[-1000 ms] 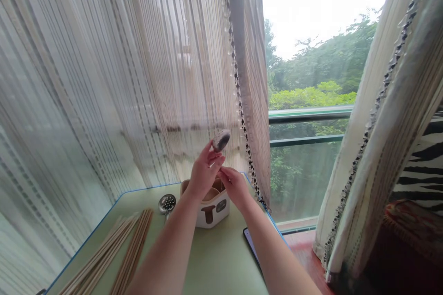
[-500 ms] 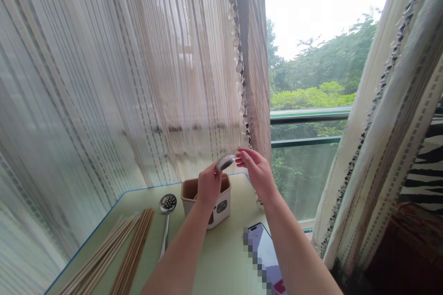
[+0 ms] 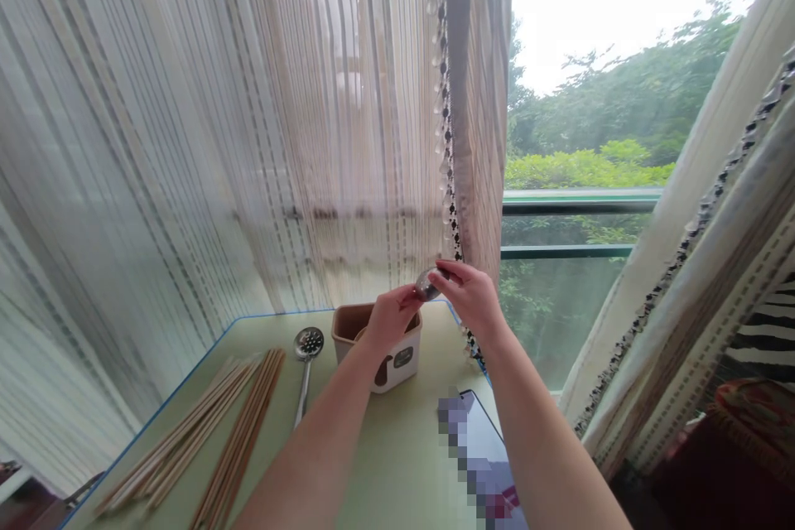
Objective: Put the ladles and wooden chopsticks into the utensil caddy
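My left hand [image 3: 390, 325] and my right hand [image 3: 470, 298] meet above the table, both pinching a small metal spoon bowl [image 3: 426, 284] between their fingertips. Its handle is hidden behind my left hand. Just below them stands a white and brown utensil holder [image 3: 380, 348] on the pale green table [image 3: 397, 464]. A perforated metal ladle [image 3: 306, 356] lies to the left of the holder.
Several long wooden chopsticks [image 3: 211, 426] lie spread at the table's left. A phone [image 3: 481, 464] lies at the right edge near my right forearm. Sheer striped curtains [image 3: 248, 141] hang close behind the table, and a beaded curtain edge [image 3: 448, 166] hangs beside my hands.
My left hand has lowered the spoon from an upright hold to level. My right hand rose from beside the holder and took hold of the spoon's bowl end. The view shifted left.
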Motion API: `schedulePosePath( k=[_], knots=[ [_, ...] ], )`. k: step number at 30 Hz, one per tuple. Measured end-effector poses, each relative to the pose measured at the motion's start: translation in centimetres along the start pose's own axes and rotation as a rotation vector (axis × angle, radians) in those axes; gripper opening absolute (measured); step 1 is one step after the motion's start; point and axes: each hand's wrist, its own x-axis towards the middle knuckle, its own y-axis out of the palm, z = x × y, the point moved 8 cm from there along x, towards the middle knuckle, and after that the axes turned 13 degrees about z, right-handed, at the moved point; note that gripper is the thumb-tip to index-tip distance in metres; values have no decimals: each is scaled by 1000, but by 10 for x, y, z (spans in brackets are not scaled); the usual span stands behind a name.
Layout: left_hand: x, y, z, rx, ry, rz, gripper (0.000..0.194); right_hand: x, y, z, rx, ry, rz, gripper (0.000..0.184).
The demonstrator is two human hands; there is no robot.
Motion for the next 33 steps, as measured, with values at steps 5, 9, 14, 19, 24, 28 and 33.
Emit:
schedulePosePath(
  k=[5, 9, 14, 19, 24, 28, 33],
  knots=[
    [2, -2, 11, -7, -51, 36, 27, 4, 9, -21, 182, 14, 54, 39],
    [6, -7, 16, 94, -113, 4, 23, 9, 13, -33, 307, 58, 58, 41],
    [9, -7, 22, 235, -170, -22, 19, 16, 19, -59, 414, 130, 48, 40],
    [11, -1, 35, 346, -200, -29, 20, 19, 26, -89, 458, 187, 23, 36],
    [11, 4, 45, 389, -259, -44, 25, 19, 27, -109, 419, 233, -25, 36],
    [10, 7, 42, 484, -290, -69, 23, 19, 29, -114, 400, 254, -27, 35],
    [9, 7, 38, 581, -293, -107, 17, 15, 29, -118, 444, 259, -42, 36]
  ],
)
